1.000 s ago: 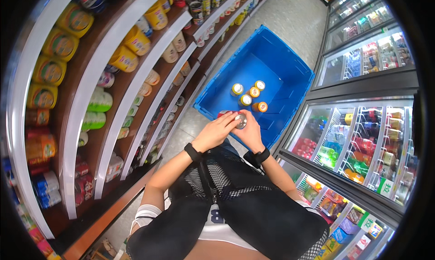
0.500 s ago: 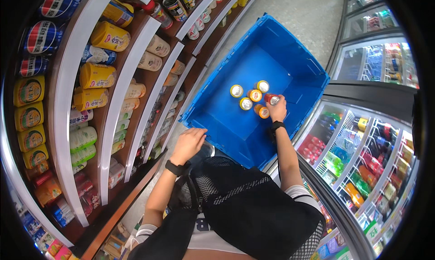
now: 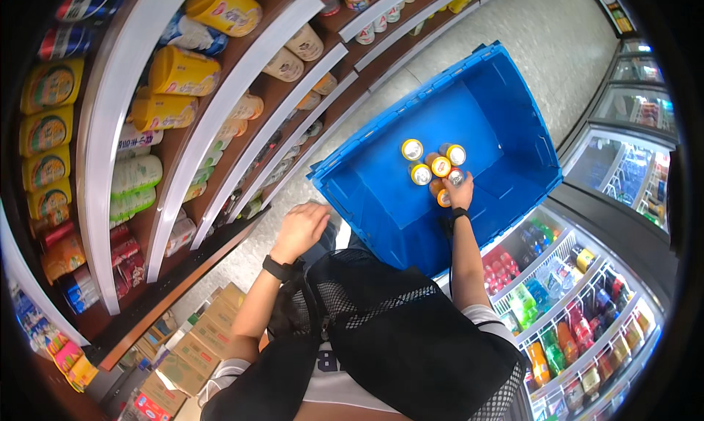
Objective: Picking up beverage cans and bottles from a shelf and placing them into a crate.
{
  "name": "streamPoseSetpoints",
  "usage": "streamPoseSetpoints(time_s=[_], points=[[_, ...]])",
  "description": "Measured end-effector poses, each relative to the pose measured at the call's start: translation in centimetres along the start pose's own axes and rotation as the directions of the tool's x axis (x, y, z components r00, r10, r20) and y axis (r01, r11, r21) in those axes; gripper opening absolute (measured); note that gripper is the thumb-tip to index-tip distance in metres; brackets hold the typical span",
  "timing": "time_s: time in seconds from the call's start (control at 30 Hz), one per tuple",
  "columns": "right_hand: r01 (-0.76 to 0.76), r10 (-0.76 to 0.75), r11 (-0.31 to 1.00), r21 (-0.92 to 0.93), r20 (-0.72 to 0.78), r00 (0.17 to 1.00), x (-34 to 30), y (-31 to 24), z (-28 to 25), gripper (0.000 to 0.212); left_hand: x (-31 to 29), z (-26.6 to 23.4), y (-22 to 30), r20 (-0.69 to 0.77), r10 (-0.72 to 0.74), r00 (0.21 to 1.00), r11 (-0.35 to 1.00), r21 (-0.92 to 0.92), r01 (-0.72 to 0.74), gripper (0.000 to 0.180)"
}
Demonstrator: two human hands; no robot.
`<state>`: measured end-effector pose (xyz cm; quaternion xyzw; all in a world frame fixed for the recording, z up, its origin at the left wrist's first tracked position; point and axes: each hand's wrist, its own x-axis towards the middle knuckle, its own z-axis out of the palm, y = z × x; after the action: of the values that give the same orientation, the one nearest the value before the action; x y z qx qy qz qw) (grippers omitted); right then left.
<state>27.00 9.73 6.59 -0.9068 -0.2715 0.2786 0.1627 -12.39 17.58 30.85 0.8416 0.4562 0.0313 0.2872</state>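
A blue plastic crate (image 3: 440,76) stands on the floor in front of me, with several yellow-topped cans (image 3: 412,149) upright inside in a loose group. Down in the crate, my right hand (image 3: 461,193) is closed around a red drink can (image 3: 455,176), whose silver top shows. This can sits tight against the group, between an orange-sided can (image 3: 442,197) and the other yellow ones. Just outside the crate's near left corner, my left hand (image 3: 303,227) hangs with loosely bent fingers, apart from the crate and holding nothing.
To the left runs a tall shelf (image 3: 169,157) packed with cans, tubs and bottles. On the right, glass-fronted fridges (image 3: 565,304) full of bottles come close to the crate. Cardboard boxes (image 3: 202,351) are stacked at the lower left.
My right hand has lowered the red can and brought it in against the other cans. The left hand has come away from the crate's rim. The whole view has shifted.
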Motion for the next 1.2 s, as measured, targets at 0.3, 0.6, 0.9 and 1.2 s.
streamPoseSetpoints(time_s=[0.3,0.6,0.9,1.2], points=[[0.581,-0.53,0.807,0.104,-0.305,0.791,1.0,-4.6,-1.9,0.048,-1.2,-5.9,-3.3,-0.729,0.084,0.679,0.976,0.198,0.092,0.024],[0.853,-0.855,0.439,0.282,-0.161,0.493,-3.6,-16.7,-2.8,0.028,-5.4,-15.9,-8.4,-0.933,0.359,0.029,0.796,0.323,0.511,0.036],[0.895,-0.982,0.188,0.404,0.056,0.181,-13.2,-21.7,-2.7,0.025,-8.3,-26.1,-11.2,-0.888,0.446,-0.114,0.655,0.237,0.718,0.059],[0.936,-0.993,0.069,0.346,0.117,0.03,-16.9,-26.5,-3.6,0.02,-6.9,-31.9,-15.4,-0.786,0.615,0.069,0.386,0.376,0.842,0.072]])
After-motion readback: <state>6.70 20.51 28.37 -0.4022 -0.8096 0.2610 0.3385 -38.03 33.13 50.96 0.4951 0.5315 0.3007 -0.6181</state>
